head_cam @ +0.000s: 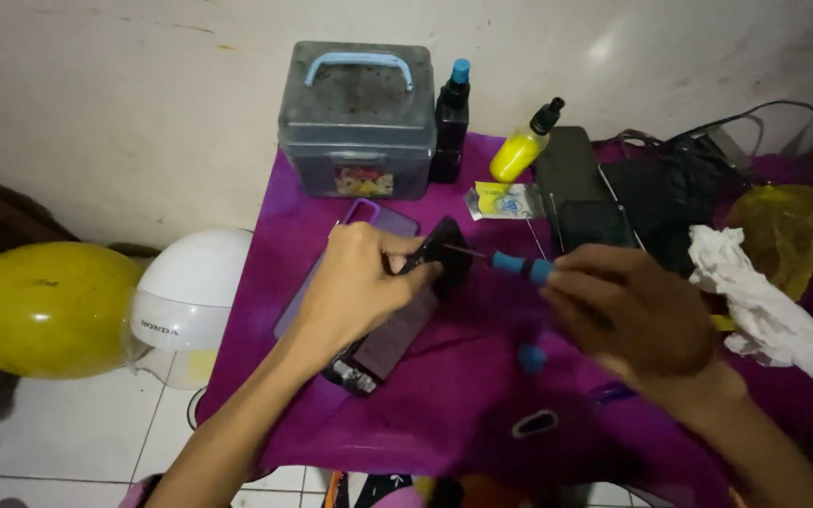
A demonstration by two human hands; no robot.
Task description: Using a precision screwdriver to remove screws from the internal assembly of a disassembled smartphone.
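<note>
Purple cloth covers the low table, white tile floor below, a grey box sits against the wall. Left hand pins the opened phone flat, fingers closed on a black part. Right hand grips a blue-handled screwdriver, tip at that part.

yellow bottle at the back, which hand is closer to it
Right. The right hand, holding a blue-handled screwdriver, sits just below and right of the yellow bottle. The left hand, gripping a small black part, is further off to the lower left.
</note>
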